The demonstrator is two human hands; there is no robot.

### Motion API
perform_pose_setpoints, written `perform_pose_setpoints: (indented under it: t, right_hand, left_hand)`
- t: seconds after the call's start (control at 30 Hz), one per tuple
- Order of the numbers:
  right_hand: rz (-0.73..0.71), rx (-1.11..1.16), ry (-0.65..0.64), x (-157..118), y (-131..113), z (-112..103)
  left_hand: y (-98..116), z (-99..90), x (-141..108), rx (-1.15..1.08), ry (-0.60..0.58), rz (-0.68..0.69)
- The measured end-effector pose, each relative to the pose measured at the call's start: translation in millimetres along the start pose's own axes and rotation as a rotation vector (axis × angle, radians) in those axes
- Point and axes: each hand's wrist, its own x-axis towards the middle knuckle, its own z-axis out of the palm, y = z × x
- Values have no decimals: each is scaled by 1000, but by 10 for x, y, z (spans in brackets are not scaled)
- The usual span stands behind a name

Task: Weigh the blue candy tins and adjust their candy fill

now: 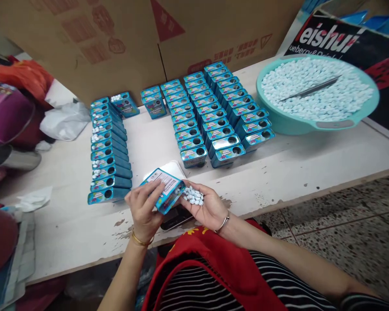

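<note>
My left hand (143, 211) is wrapped round a blue candy tin (172, 194), tipped so that its end points at my right palm. My right hand (210, 207) is cupped palm up beside it, holding a small heap of pale blue-white candies (194, 196). The fingertips of that hand are partly hidden at the tin's end. Under my hands is what looks like a small scale (175, 167) with a white top, mostly covered. Rows of similar tins (194, 155) stand upright beyond, each with a round hole on top.
A turquoise basin (298, 123) full of candies stands at the right, a dark flat tool (311, 88) lying on them. Another row of tins (110, 194) is at left, several with candies on top. A large cardboard box (129, 52) backs the table. Plastic bags (65, 121) lie far left.
</note>
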Motion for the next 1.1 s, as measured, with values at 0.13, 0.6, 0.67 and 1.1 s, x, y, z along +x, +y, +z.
perform_pose_setpoints:
  t: [0.13,0.6,0.67,1.1]
  right_hand:
    - [5,-39,-30,-40,-48,-67]
    - [-64,-50,44,-137,-227,-245]
    - [-71,-51,37,-147,-250,-267]
    - [-83,-91,32,-170,-289,-354]
  left_hand:
    - [-94,74,-12,-272,-53,-299]
    - [-359,42,22,-628,-66,-420]
    - [-378,-70,57,-591,10,-406]
    - [-439,-235,15,-461,86,-468]
